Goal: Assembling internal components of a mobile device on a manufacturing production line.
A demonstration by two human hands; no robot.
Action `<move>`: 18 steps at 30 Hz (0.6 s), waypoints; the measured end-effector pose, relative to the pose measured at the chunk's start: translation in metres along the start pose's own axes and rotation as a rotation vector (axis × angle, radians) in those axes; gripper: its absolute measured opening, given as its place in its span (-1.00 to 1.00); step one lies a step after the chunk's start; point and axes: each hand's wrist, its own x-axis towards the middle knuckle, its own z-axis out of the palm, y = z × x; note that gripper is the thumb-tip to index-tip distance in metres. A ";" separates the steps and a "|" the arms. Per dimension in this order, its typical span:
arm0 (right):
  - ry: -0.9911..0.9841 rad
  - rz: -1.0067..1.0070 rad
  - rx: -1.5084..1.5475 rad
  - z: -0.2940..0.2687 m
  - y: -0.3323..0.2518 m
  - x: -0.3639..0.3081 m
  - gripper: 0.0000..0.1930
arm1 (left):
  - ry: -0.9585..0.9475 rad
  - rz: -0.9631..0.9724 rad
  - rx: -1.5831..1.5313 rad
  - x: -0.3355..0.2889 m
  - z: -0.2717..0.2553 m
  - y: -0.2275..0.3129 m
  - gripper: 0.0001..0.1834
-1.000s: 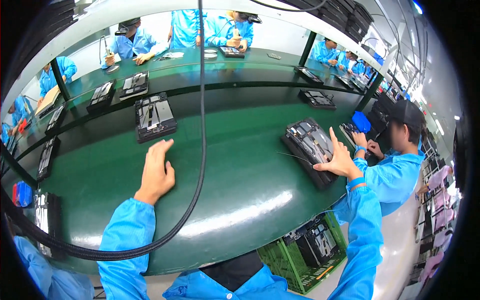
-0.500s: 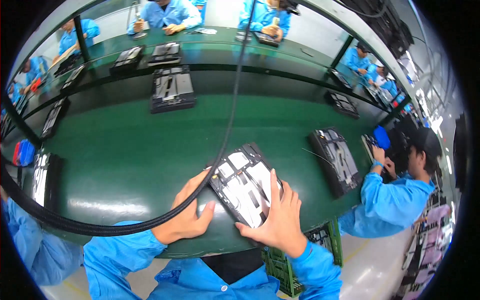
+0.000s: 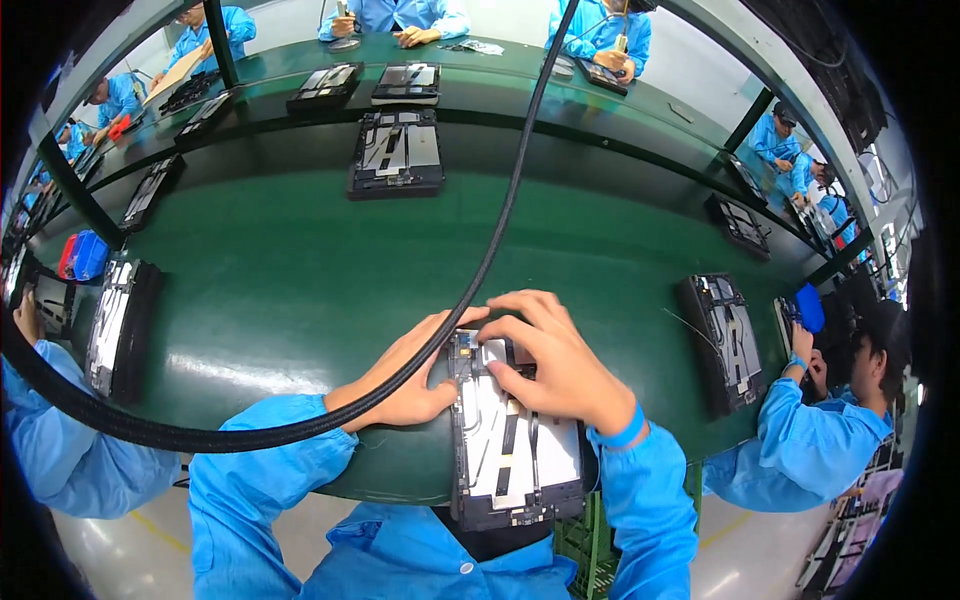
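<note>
An opened tablet [image 3: 510,450], its silver battery plates, black strips and circuit boards exposed, lies at the bench's near edge on a dark base. My left hand [image 3: 395,385] grips its upper left side, thumb against the left edge and fingertips at the top corner. Curled over the upper part of the tablet is my right hand [image 3: 550,355]. Its thumb and index finger close in at a small silver plate; whatever lies between the fingertips is hidden. A blue band [image 3: 625,428] circles my right wrist.
Similar opened tablets stand at the left [image 3: 120,330], the right [image 3: 725,340] and the back [image 3: 395,155] of the green bench [image 3: 280,280]. A thick black cable [image 3: 490,245] hangs across the view. Co-workers sit on both sides; a green crate [image 3: 590,540] stands below the edge.
The tablet has turned from slanted to nearly straight and come closer to the near edge. My right hand has moved from its right side onto its upper part, fingers now curled.
</note>
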 end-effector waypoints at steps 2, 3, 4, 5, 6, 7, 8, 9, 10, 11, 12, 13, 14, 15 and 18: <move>-0.054 0.053 0.156 0.006 0.010 0.013 -0.69 | -0.041 -0.057 0.019 -0.001 -0.004 -0.002 0.00; -0.097 0.095 0.181 0.004 0.014 0.017 -0.73 | -0.058 -0.056 -0.010 0.000 -0.006 -0.001 0.01; -0.149 0.129 0.211 0.003 0.019 0.019 -0.76 | -0.065 -0.061 -0.038 0.000 -0.007 0.002 0.03; -0.085 0.130 0.282 0.008 0.021 0.016 -0.80 | -0.094 -0.067 -0.042 0.001 -0.010 0.006 0.06; -0.095 0.126 0.297 0.008 0.021 0.015 -0.80 | -0.087 -0.084 -0.041 0.002 -0.011 0.008 0.06; -0.069 0.133 0.206 0.006 0.016 0.014 -0.81 | -0.111 -0.096 -0.042 0.003 -0.013 0.009 0.06; -0.042 0.140 0.116 0.007 0.015 0.013 -0.82 | -0.136 -0.108 -0.044 0.004 -0.014 0.009 0.07; 0.019 0.072 0.066 0.012 0.019 0.010 -0.84 | -0.156 -0.124 -0.058 0.003 -0.015 0.011 0.07; 0.017 0.078 0.077 0.014 0.019 0.009 -0.84 | -0.160 -0.136 -0.060 0.004 -0.016 0.011 0.07; 0.022 0.082 0.043 0.014 0.019 0.008 -0.84 | -0.163 -0.130 -0.067 0.004 -0.016 0.011 0.07; 0.026 0.087 0.009 0.014 0.018 0.007 -0.85 | -0.167 -0.124 -0.073 0.005 -0.017 0.012 0.07; 0.053 0.089 0.021 0.015 0.017 0.007 -0.85 | -0.187 -0.140 -0.084 0.007 -0.019 0.014 0.08; 0.051 0.091 0.031 0.015 0.017 0.007 -0.85 | -0.189 -0.150 -0.084 0.008 -0.020 0.015 0.08; 0.050 0.108 0.038 0.013 0.017 0.005 -0.86 | -0.205 -0.159 -0.109 0.009 -0.021 0.015 0.08; 0.069 0.136 0.062 0.013 0.016 0.003 -0.86 | -0.201 -0.108 -0.119 0.010 -0.015 0.009 0.08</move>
